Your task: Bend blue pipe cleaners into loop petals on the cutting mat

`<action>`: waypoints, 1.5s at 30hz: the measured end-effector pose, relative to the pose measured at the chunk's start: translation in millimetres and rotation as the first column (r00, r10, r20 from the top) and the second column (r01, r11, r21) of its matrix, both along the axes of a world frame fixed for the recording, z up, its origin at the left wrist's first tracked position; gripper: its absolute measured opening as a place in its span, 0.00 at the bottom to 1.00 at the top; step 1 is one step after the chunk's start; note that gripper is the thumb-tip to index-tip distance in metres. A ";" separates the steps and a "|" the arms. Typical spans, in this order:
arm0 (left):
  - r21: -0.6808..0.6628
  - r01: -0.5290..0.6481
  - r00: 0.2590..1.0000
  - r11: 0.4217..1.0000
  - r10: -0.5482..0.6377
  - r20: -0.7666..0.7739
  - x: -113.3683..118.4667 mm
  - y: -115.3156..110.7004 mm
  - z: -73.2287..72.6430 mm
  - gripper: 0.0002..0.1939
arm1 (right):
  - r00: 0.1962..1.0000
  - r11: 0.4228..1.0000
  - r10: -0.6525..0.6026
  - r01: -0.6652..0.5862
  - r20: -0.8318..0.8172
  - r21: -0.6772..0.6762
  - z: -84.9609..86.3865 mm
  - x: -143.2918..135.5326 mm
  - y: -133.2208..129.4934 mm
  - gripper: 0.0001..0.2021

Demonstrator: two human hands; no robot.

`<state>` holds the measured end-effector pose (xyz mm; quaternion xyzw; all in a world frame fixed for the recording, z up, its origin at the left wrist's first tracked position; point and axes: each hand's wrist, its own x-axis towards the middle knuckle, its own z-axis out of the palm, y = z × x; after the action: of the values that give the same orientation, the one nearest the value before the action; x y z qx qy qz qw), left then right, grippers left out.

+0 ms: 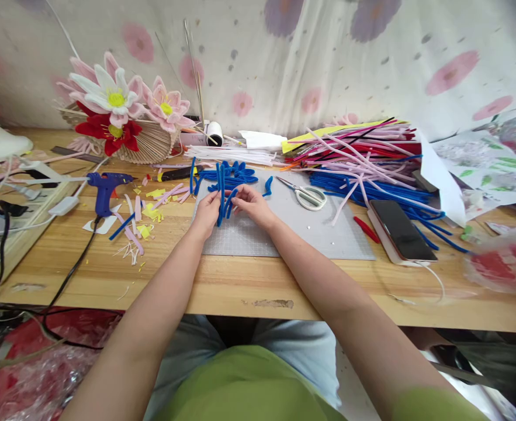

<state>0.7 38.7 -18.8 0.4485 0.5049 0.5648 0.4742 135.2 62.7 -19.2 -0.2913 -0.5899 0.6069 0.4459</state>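
Over the grey cutting mat (pixel 249 242), my left hand (pixel 206 215) is closed on blue pipe cleaners (pixel 221 202) that stand roughly upright between its fingers. My right hand (pixel 254 206) pinches a bent blue pipe cleaner (pixel 228 206) close beside them. Behind my hands, several looped blue pipe cleaner pieces (pixel 238 173) lie on the mat. One small bent blue piece (pixel 268 186) rests to their right. White-handled scissors (pixel 309 197) lie on the mat, right of my right hand. How the fingertips meet the stems is partly hidden.
Left stand a blue glue gun (pixel 103 192), its cord and yellow and pink scraps (pixel 152 211). Behind it is a fan with fuzzy flowers (pixel 116 99). To the right are bundled pipe cleaners (pixel 371 152), a phone (pixel 402 231) and a red-handled item (pixel 366 230).
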 end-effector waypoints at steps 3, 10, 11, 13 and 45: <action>-0.005 0.006 0.997 1.000 -0.005 0.074 1.1 0.7 -0.3 0.12 | 0.992 0.993 -0.118 0.119 -0.039 0.023 0.4 -2.2 0.6 0.12; -0.010 0.043 0.976 0.999 -0.040 0.215 5.6 0.0 -0.7 0.10 | 0.983 0.987 -0.081 0.055 0.168 0.151 -0.4 -8.5 -6.7 0.07; -0.006 0.042 0.973 0.999 -0.040 0.226 5.5 -0.3 0.2 0.09 | 0.971 0.979 -0.080 0.034 0.224 0.203 -0.3 -8.9 -8.9 0.06; -0.006 0.019 0.972 1.000 -0.017 0.235 4.4 -1.0 3.2 0.09 | 0.941 0.949 -0.099 -0.008 0.325 0.314 0.9 -8.2 -12.8 0.05; -0.004 -0.205 0.649 0.979 0.139 0.748 -13.6 -2.2 28.2 0.26 | 0.891 0.869 0.372 -0.235 0.260 -0.436 22.9 -13.5 -22.5 0.15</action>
<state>-12.8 36.5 9.4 0.1479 0.2841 0.7607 0.5645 121.7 40.2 3.7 -0.3757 -0.5621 0.7172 0.1688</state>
